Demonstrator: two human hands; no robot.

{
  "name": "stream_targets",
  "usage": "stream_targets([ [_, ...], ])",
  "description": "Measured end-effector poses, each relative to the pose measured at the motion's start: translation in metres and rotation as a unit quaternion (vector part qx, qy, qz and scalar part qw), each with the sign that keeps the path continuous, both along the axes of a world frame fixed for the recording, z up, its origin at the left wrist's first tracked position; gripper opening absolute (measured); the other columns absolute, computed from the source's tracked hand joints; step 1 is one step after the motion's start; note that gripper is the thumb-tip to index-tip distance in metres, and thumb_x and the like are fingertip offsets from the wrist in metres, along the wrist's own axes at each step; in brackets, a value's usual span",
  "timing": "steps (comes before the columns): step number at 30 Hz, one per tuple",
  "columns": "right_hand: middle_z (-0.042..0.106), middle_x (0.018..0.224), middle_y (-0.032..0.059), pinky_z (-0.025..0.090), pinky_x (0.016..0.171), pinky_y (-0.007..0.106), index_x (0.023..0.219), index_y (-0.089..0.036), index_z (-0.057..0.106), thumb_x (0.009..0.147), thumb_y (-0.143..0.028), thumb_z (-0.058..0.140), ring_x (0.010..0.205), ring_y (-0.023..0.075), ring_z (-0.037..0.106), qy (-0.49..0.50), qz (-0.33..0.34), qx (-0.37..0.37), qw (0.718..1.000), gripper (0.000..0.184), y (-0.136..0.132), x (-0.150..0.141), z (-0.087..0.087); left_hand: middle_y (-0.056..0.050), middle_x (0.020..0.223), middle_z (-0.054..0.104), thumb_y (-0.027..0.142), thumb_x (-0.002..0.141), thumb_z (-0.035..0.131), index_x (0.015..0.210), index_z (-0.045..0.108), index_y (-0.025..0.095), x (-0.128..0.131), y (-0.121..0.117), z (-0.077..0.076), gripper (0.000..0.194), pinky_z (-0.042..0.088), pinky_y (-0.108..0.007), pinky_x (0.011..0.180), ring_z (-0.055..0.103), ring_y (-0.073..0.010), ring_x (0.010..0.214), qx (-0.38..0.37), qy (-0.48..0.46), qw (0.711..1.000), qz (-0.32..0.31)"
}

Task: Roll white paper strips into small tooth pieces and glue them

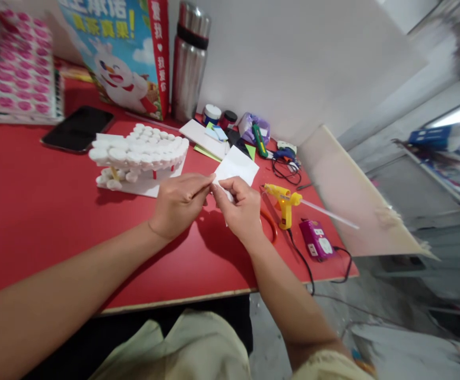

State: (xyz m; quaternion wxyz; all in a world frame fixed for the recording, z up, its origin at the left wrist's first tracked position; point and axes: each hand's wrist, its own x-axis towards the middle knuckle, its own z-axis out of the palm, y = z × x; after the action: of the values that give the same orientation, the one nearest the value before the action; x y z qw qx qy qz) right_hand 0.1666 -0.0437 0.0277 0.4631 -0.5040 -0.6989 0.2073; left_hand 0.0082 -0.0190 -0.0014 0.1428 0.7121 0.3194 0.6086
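My left hand (pixel 182 203) and my right hand (pixel 238 206) meet above the red table, fingertips pinched together. A small white piece, perhaps paper (pixel 228 195), shows between the fingers of my right hand. My left fingers close at the same spot, and what they grip is mostly hidden. Just behind the fingertips is a white paper sheet (pixel 238 166); whether it is held or lies on the table I cannot tell. Left of my hands stands a model covered in white rounded pieces (pixel 139 150), with red and yellow posts on a white base.
To the right are a yellow hot glue gun (pixel 283 200) with a glue stick in it, an orange ring (pixel 268 227) and a purple power socket (pixel 316 240). Behind stand a steel flask (pixel 190 63), small jars (pixel 211 113) and a green cutter (pixel 259 140). A phone (pixel 77 128) lies left.
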Motion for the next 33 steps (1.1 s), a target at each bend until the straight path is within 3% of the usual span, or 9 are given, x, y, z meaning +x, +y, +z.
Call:
stream_targets([
  [4,0.064,0.065,-0.0027,0.041,0.058,0.025,0.080,-0.020,0.067,0.093,-0.038,0.068,0.057,0.0108,0.051,-0.005,-0.031,0.005,0.999,0.022,0.000,-0.002,0.000,-0.006,0.080,0.080,0.015,0.097,0.062,0.106,0.083,0.018,0.003,-0.004,-0.003,0.023,0.055,-0.027,0.069,0.072,-0.0164,0.067,0.005,0.013,1.000,0.009],
  [7,0.065,0.066,-0.0027,0.040,0.057,0.025,0.078,-0.020,0.066,0.089,-0.035,0.068,0.057,0.0110,0.052,-0.006,-0.056,-0.004,0.998,0.019,0.001,-0.001,0.002,-0.006,0.081,0.080,0.014,0.096,0.063,0.106,0.083,0.017,0.003,-0.004,0.001,0.023,0.056,-0.027,0.069,0.074,-0.0171,0.069,-0.016,0.003,0.999,-0.028],
  [10,0.063,0.066,-0.0030,0.039,0.056,0.024,0.081,-0.019,0.068,0.088,-0.031,0.067,0.058,0.0107,0.051,-0.007,-0.041,-0.018,0.999,0.014,0.004,0.004,0.005,-0.004,0.074,0.078,0.018,0.096,0.065,0.101,0.084,0.018,0.000,-0.003,0.009,0.020,0.056,-0.024,0.060,0.070,-0.0139,0.057,-0.114,-0.036,0.987,-0.107],
  [13,0.060,0.064,-0.0042,0.037,0.054,0.024,0.086,-0.019,0.071,0.091,-0.034,0.066,0.055,0.0101,0.047,-0.014,0.009,-0.048,0.999,0.016,0.006,0.011,0.006,-0.001,0.064,0.073,0.024,0.093,0.070,0.097,0.085,0.016,-0.005,0.000,0.014,0.017,0.053,-0.023,0.049,0.066,-0.0135,0.048,-0.264,-0.083,0.946,-0.168],
  [15,0.059,0.062,-0.0047,0.037,0.054,0.024,0.089,-0.019,0.071,0.094,-0.036,0.065,0.053,0.0097,0.046,-0.010,0.035,-0.067,0.997,0.019,0.007,0.015,0.006,-0.001,0.063,0.072,0.026,0.091,0.073,0.098,0.085,0.016,-0.006,0.002,0.015,0.017,0.055,-0.024,0.049,0.066,-0.0141,0.048,-0.308,-0.102,0.926,-0.195],
  [18,0.066,0.066,-0.0031,0.040,0.055,0.024,0.097,-0.019,0.072,0.099,-0.038,0.063,0.053,0.0097,0.051,0.002,0.069,-0.080,0.994,0.022,0.007,0.019,0.005,-0.001,0.068,0.072,0.025,0.088,0.075,0.097,0.085,0.017,-0.005,0.004,0.013,0.016,0.057,-0.024,0.053,0.067,-0.0131,0.052,-0.293,-0.117,0.927,-0.202],
  [22,0.075,0.076,-0.0010,0.046,0.053,0.025,0.100,-0.021,0.073,0.100,-0.040,0.064,0.049,0.0095,0.059,0.043,0.069,-0.103,0.991,0.021,0.006,0.015,0.004,-0.003,0.075,0.075,0.026,0.089,0.074,0.095,0.084,0.017,-0.002,0.005,0.011,0.015,0.057,-0.024,0.058,0.068,-0.0126,0.057,-0.244,-0.103,0.950,-0.164],
  [26,0.077,0.077,-0.0007,0.048,0.051,0.024,0.096,-0.020,0.072,0.095,-0.043,0.072,0.048,0.0098,0.063,0.116,0.044,-0.145,0.982,0.023,0.007,0.010,0.005,-0.004,0.079,0.077,0.029,0.093,0.071,0.099,0.080,0.015,-0.003,0.004,0.012,0.017,0.054,-0.024,0.058,0.067,-0.0124,0.057,-0.253,-0.076,0.953,-0.150],
  [33,0.077,0.076,-0.0003,0.052,0.055,0.024,0.094,-0.018,0.069,0.091,-0.046,0.077,0.051,0.0103,0.066,0.143,0.041,-0.161,0.976,0.029,0.005,0.008,0.008,-0.002,0.080,0.074,0.024,0.097,0.062,0.104,0.070,0.015,-0.002,0.003,0.010,0.013,0.049,-0.024,0.058,0.060,-0.0104,0.056,-0.229,-0.016,0.967,-0.114],
])
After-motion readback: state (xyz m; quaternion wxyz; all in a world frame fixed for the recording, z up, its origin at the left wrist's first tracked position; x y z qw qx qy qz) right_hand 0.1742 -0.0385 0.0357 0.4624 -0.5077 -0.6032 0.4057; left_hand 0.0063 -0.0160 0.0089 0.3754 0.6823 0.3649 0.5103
